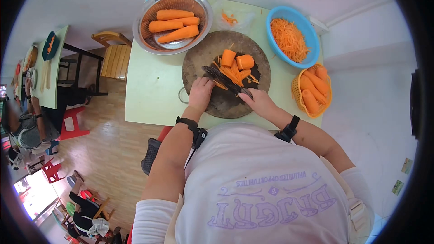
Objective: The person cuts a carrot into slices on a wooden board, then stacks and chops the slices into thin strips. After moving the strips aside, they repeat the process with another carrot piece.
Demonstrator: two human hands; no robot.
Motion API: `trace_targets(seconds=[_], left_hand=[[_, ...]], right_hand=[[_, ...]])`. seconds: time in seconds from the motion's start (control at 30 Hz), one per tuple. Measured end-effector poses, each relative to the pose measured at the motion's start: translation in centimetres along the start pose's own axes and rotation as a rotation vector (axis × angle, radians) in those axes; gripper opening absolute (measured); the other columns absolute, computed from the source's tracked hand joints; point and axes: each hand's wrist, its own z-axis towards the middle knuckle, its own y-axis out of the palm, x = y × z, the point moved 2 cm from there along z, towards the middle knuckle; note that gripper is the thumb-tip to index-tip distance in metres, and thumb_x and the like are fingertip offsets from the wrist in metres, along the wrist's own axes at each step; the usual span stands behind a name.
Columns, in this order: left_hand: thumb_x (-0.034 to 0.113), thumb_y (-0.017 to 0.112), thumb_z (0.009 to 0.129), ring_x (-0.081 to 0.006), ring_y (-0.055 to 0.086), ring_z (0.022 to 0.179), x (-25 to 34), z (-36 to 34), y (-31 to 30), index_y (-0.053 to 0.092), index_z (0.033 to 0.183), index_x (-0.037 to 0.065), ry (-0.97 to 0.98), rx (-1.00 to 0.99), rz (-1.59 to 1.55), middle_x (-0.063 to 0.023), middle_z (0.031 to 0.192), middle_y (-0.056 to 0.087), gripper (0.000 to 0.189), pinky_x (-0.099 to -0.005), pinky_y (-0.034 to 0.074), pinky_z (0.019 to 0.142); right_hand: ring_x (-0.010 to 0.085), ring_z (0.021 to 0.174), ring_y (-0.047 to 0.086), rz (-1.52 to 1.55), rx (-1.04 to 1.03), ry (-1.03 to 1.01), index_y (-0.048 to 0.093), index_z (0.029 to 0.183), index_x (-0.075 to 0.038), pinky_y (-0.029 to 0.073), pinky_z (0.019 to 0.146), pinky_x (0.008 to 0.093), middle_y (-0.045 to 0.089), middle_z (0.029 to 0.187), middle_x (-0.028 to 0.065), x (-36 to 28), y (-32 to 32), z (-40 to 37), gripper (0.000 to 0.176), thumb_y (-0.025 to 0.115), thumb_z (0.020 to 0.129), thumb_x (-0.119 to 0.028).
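Observation:
A round wooden chopping board (199, 54) lies on the pale table. My right hand (260, 103) grips the handle of a dark-bladed kitchen knife (222, 79), which slants across the board. Left of the blade, my left hand (201, 92) has its fingers bent and pressed down on thin carrot slices (220, 85), partly hidden by fingers and knife. Beyond the blade sit a heap of carrot strips (235, 73) and two thick carrot chunks, one upright (228, 58) and the other (245, 62) beside it.
At the back left, a metal bowl (205, 18) holds a brown basket with several peeled carrots. A blue basin (273, 47) of shredded carrot and a yellow basket (297, 92) of whole carrots stand right. Carrot scraps (229, 18) lie behind the board. Other people sit far left.

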Motion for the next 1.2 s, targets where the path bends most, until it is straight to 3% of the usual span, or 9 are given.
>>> trace_targets(seconds=[0.2, 0.27, 0.37, 0.53, 0.77, 0.83, 0.93, 1.2], left_hand=[[0.007, 0.065, 0.078, -0.0280, 0.058, 0.088, -0.1, 0.0, 0.0, 0.066, 0.088, 0.008, -0.004, 0.029, -0.025, -0.0073, 0.091, 0.062, 0.010, -0.0377, 0.049, 0.080], [0.007, 0.071, 0.078, -0.0287, 0.058, 0.083, 0.1, 0.1, -0.2, 0.067, 0.085, 0.008, 0.010, 0.061, -0.011, -0.0078, 0.088, 0.063, 0.008, -0.0386, 0.050, 0.074], [0.007, 0.065, 0.078, -0.0276, 0.058, 0.088, 0.1, 0.0, -0.2, 0.067, 0.088, 0.008, -0.001, 0.033, -0.010, -0.0071, 0.090, 0.062, 0.010, -0.0373, 0.049, 0.079], [0.007, 0.068, 0.078, -0.0279, 0.058, 0.085, 0.1, 0.1, -0.3, 0.067, 0.086, 0.008, 0.001, 0.043, -0.003, -0.0071, 0.089, 0.062, 0.008, -0.0377, 0.049, 0.077], [0.007, 0.071, 0.078, -0.0292, 0.058, 0.083, 0.1, 0.1, -0.1, 0.066, 0.084, 0.008, -0.001, 0.046, -0.004, -0.0077, 0.088, 0.063, 0.008, -0.0391, 0.050, 0.074], [0.007, 0.071, 0.078, -0.0293, 0.058, 0.083, 0.1, 0.2, -0.2, 0.066, 0.084, 0.008, 0.007, 0.045, -0.015, -0.0077, 0.088, 0.063, 0.008, -0.0392, 0.050, 0.074], [0.008, 0.071, 0.078, -0.0294, 0.058, 0.083, 0.1, 0.1, -0.4, 0.066, 0.084, 0.007, 0.002, 0.043, -0.016, -0.0078, 0.088, 0.063, 0.008, -0.0392, 0.050, 0.075], [0.009, 0.071, 0.079, -0.0295, 0.059, 0.084, 0.2, 0.2, -0.3, 0.067, 0.085, 0.007, -0.014, 0.035, 0.003, -0.0081, 0.088, 0.063, 0.007, -0.0391, 0.050, 0.075]], right_hand=[[0.0440, 0.087, 0.063, -0.125, -0.014, -0.013, 0.062, 0.098, 0.003, 0.049, 0.076, 0.0481, 0.066, 0.089, 0.0256, -0.8, -0.1, -0.3, 0.053, 0.054, 0.096, -0.049], [0.0440, 0.087, 0.063, -0.127, -0.010, -0.019, 0.062, 0.097, 0.003, 0.049, 0.076, 0.0483, 0.066, 0.090, 0.0256, -0.8, 0.0, -0.2, 0.053, 0.053, 0.096, -0.050], [0.0437, 0.088, 0.063, -0.153, -0.029, -0.016, 0.062, 0.098, 0.002, 0.050, 0.076, 0.0488, 0.066, 0.091, 0.0255, -0.6, 0.0, -0.1, 0.054, 0.052, 0.096, -0.050], [0.0432, 0.086, 0.064, -0.231, -0.017, -0.006, 0.062, 0.099, 0.002, 0.050, 0.074, 0.0491, 0.067, 0.089, 0.0237, -0.7, 0.2, 0.2, 0.054, 0.052, 0.096, -0.051], [0.0424, 0.086, 0.064, -0.201, 0.031, -0.045, 0.063, 0.102, 0.001, 0.050, 0.075, 0.0488, 0.068, 0.090, 0.0233, 0.2, 1.1, 1.6, 0.052, 0.054, 0.095, -0.050], [0.0419, 0.088, 0.064, 0.012, 0.027, -0.028, 0.064, 0.106, 0.000, 0.051, 0.077, 0.0480, 0.068, 0.092, 0.0237, 0.1, 0.7, 1.4, 0.050, 0.055, 0.095, -0.048], [0.0417, 0.090, 0.064, 0.032, -0.018, -0.011, 0.064, 0.110, -0.001, 0.050, 0.079, 0.0475, 0.068, 0.094, 0.0241, -0.7, 0.2, 1.0, 0.050, 0.055, 0.095, -0.047], [0.0428, 0.088, 0.064, -0.120, -0.011, -0.069, 0.064, 0.105, 0.001, 0.050, 0.077, 0.0484, 0.067, 0.091, 0.0248, -0.6, 0.1, 0.7, 0.050, 0.055, 0.096, -0.047]])
